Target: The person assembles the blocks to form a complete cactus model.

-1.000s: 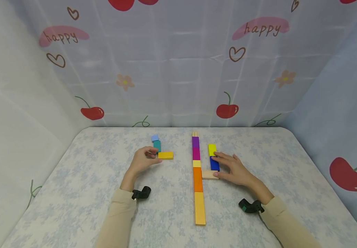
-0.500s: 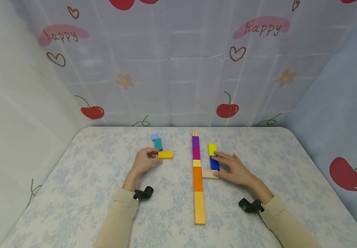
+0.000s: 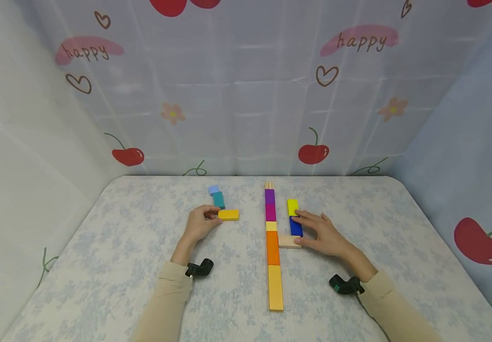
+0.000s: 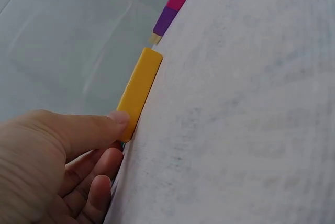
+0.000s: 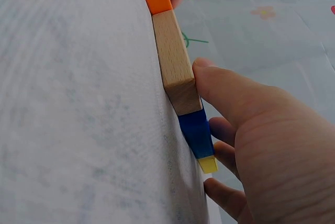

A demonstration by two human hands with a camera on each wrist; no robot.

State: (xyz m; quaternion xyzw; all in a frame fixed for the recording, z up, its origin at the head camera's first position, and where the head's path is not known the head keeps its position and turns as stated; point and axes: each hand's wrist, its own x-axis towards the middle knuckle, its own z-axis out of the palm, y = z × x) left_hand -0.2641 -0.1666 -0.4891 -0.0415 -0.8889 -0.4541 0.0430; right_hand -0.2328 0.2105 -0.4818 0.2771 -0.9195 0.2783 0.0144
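Observation:
My left hand (image 3: 200,224) pinches the left end of a golden-yellow block (image 3: 230,215) that lies crosswise. In the left wrist view its thumb presses one side of this yellow block (image 4: 140,90) while the other fingers curl behind. Just beyond sit a teal block (image 3: 218,200), slightly turned, and a small light-blue block (image 3: 213,190). My right hand (image 3: 320,234) rests with loosely extended fingers beside a bright yellow block (image 3: 293,207) and a blue block (image 3: 295,226). Its thumb touches the end of a plain wooden block (image 3: 288,242), seen close up as a wood-grained block (image 5: 172,51).
Down the middle runs a straight row: thin pale sticks (image 3: 269,185), a purple block (image 3: 269,196), a magenta block (image 3: 270,213), a pale yellow block (image 3: 271,226), an orange block (image 3: 273,248) and a long light-yellow block (image 3: 275,288). The plain wooden block meets the orange one.
The teal block has turned a little, its near end shifting right. My left hand has edged right and its fingers have closed in on the golden-yellow block. The right hand stays put.

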